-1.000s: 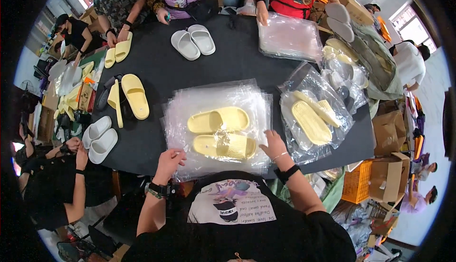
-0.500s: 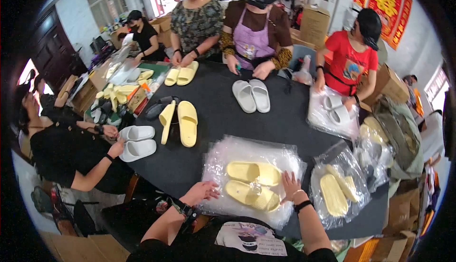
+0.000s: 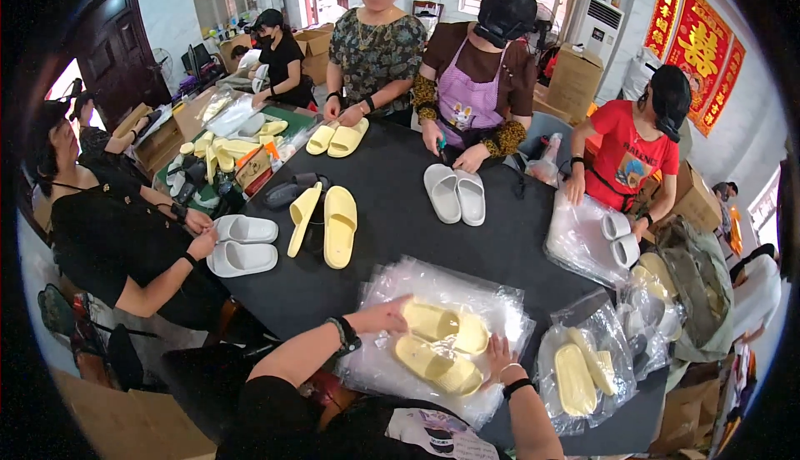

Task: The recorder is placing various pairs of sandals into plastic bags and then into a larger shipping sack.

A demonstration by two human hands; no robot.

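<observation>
A pair of pale yellow slide slippers (image 3: 438,363) lies side by side on a stack of clear plastic bags (image 3: 379,360) at the table's near edge. I cannot tell whether film covers them. My left hand (image 3: 382,316) reaches to the left end of the upper slipper, fingers drawn together; what they pinch, if anything, is too unclear to make out. At the right end of the pair, my right hand (image 3: 503,362) rests with fingers apart beside the slippers and on the plastic. Just right of it lies a bagged yellow pair (image 3: 575,377).
On the dark table (image 3: 392,218) stand a yellow pair (image 3: 340,227), dark slippers (image 3: 292,192) and grey slippers (image 3: 454,193). Co-workers stand around it; one at left handles white slippers (image 3: 242,247). At right, a person in red handles white slippers (image 3: 621,239) over plastic bags.
My left hand has moved right, from beside the bag stack to the slippers' left end. My right hand stays by their right end. The whole view has shifted slightly.
</observation>
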